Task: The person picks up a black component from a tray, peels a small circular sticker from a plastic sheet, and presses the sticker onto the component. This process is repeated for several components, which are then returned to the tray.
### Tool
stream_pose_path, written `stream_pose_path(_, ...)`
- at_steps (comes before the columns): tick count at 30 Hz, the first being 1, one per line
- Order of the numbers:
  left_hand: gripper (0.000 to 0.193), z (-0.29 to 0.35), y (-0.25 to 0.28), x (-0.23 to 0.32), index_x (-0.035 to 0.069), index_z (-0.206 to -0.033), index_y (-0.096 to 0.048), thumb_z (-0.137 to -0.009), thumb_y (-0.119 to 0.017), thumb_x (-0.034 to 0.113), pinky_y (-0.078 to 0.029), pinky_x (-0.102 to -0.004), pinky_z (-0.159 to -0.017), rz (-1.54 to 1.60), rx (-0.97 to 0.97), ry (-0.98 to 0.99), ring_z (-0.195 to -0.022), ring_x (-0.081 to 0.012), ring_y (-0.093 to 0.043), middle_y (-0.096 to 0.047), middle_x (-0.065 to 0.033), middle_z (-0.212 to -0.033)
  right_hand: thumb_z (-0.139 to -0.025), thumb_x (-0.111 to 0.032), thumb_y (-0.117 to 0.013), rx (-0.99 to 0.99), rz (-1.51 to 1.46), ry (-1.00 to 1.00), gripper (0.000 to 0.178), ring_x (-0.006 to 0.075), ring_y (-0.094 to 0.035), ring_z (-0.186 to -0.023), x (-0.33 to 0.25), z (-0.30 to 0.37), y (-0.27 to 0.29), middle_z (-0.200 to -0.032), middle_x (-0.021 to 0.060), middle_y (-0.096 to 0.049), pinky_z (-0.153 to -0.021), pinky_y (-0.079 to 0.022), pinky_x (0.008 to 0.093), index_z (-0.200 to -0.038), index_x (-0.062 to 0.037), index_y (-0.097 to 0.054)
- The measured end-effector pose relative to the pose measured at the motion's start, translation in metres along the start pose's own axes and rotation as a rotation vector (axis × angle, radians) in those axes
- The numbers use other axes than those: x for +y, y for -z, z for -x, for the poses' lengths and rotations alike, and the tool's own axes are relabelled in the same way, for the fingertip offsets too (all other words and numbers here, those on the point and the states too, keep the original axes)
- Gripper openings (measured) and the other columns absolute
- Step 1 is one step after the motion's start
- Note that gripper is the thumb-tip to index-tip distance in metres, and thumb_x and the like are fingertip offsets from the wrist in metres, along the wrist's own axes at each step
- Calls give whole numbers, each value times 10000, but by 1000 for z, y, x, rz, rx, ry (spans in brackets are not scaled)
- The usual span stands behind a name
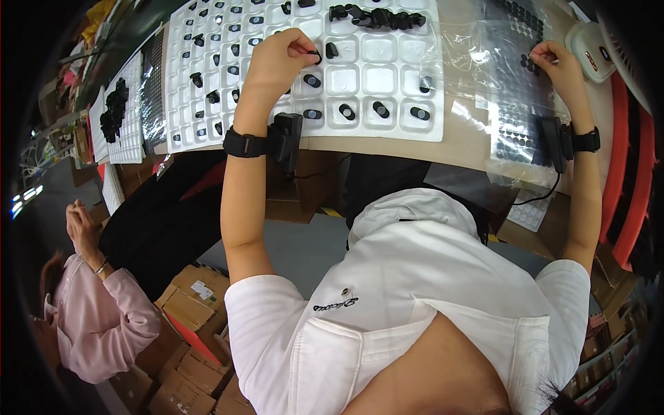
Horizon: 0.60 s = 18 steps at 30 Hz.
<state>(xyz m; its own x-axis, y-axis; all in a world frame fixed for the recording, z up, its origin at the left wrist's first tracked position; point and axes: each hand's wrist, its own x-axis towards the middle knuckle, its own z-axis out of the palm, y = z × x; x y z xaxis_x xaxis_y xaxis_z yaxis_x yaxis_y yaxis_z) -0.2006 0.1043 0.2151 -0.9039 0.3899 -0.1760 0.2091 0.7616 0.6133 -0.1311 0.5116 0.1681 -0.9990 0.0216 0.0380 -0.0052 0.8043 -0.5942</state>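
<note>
My left hand (278, 59) is over a white compartment tray (378, 77), thumb and fingers pinched on a small black part (316, 57). Another small black part (332, 50) stands in the compartment just right of it. In the tray's near row lie several black oval pieces (346, 111) with a grey spot on top. Off to the right, my right hand (559, 61) reaches a clear sheet of round black stickers (519, 104). Its thumb and forefinger come together at the sheet's right edge; whatever is between them is too small to make out.
A pile of black parts (379, 18) lies across the tray's far compartments. A white round device (589, 52) stands beyond my right hand. At the left, another tray (126, 114) carries a black heap, and a co-worker in a pink shirt (104, 318) sits near cardboard boxes (194, 297).
</note>
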Motion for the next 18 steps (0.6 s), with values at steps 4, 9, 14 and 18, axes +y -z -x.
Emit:
stream_pose_path(4, 74, 8, 1, 17, 2, -766, -535, -703, -565, 27, -422, -206, -526, -121, 120, -62, -589, -94, -527, -563, -43, -707, -738, -77, -552, -65, -34, -24, 79, 44, -419, -589, 7, 5, 12, -652, -29, -495, -561, -345, 163, -762, -6, -525)
stream_pose_path(9, 109, 34, 3, 51, -2, -819, -508, -732, -548, 52, -466, -235, -578, 533, 129, -103, -667, -152, -578, -586, -87, -725, -727, -128, -571, -64, -85, -8, 113, 49, -466, -605, 10, 19, 28, -645, -13, -533, -560, -375, 178, -760, -21, -556)
stream_pose_path(14, 173, 63, -2, 86, -45, -908, -486, -758, -516, 37, -492, -230, -606, 733, 29, -173, -688, -208, -601, -580, -143, -779, -744, -119, -555, -148, -234, -12, 96, 45, -473, -676, -8, 33, 43, -768, -2, -544, -627, -373, 166, -760, -25, -543)
stream_pose_path(18, 285, 85, -12, 92, -47, -1032, -436, -764, -505, 22, -494, -233, -606, 773, -47, -215, -707, -224, -601, -582, -145, -777, -768, -116, -535, -125, -404, 38, 87, 69, -490, -826, -53, 54, 40, -1017, 41, -523, -745, -362, 168, -814, -41, -533)
